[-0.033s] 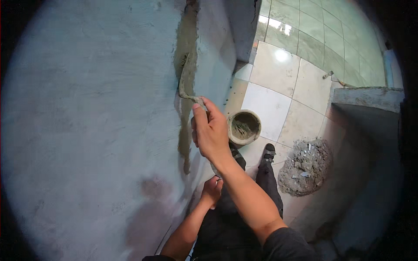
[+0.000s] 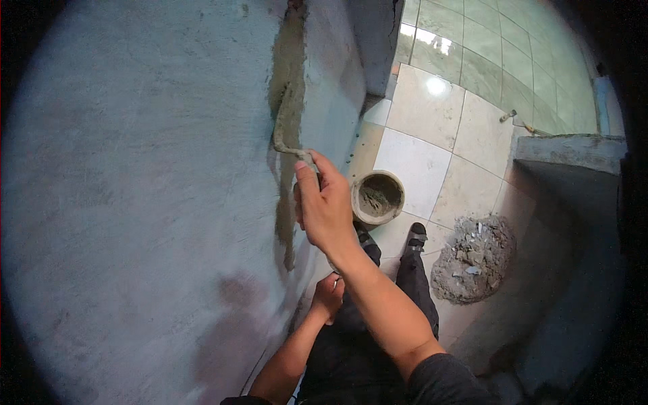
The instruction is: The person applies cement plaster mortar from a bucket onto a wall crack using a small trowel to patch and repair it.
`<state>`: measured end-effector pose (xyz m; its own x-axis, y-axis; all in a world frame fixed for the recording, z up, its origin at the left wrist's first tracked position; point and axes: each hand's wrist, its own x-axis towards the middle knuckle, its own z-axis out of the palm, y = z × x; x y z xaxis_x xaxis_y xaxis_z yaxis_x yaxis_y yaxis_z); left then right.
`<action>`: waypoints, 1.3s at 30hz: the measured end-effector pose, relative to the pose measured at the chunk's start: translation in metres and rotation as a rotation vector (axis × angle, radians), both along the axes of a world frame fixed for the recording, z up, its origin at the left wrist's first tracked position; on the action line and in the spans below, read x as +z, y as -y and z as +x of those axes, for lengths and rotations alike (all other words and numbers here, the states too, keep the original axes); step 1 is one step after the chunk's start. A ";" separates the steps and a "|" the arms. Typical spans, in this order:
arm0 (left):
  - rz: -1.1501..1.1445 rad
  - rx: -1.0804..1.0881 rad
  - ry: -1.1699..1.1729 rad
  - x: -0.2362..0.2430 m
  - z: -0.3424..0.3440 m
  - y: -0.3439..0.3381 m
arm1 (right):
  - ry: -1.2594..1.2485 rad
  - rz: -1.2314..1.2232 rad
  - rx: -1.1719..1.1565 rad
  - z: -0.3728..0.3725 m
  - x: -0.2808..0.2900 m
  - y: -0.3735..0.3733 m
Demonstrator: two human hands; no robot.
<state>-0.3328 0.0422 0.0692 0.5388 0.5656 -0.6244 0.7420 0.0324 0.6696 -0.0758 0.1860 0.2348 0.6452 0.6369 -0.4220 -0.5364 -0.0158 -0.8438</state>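
My right hand (image 2: 327, 202) is closed round the handle of a mortar-caked trowel (image 2: 289, 149). Its bent neck reaches up along a strip of wet mortar (image 2: 289, 47) on the grey-blue wall, and the blade end blends into that strip. Lower down, my left hand (image 2: 328, 297) is closed, fingers curled, at the edge of a pale thing mostly hidden behind my right wrist; I cannot make out its kind. Just right of my right hand, a round bucket (image 2: 398, 210) with some mortar inside stands on the floor by my feet.
A heap of grey rubble (image 2: 472, 263) with pale shards lies on the tiled floor (image 2: 415, 165) to the right. Beyond it is a low ledge (image 2: 574, 147). A wall corner (image 2: 378, 47) juts out at the top, and greenish tiles (image 2: 499, 40) cover the far right.
My right hand and the trowel have shifted slightly left. The mortar lump at the trowel's far end looks flatter against the strip. My left hand has barely moved.
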 end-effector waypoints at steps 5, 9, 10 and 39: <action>0.008 0.067 0.165 0.018 0.015 -0.006 | 0.043 0.069 0.070 0.005 0.034 0.012; 0.017 -0.088 0.182 0.019 0.014 0.001 | -0.080 0.221 0.159 -0.002 0.024 0.032; 0.026 -0.094 0.178 0.019 0.018 -0.003 | -0.103 0.237 0.168 0.000 0.024 0.035; -0.550 0.387 0.566 0.132 0.118 -0.102 | 0.982 -0.631 0.886 0.140 -0.036 0.253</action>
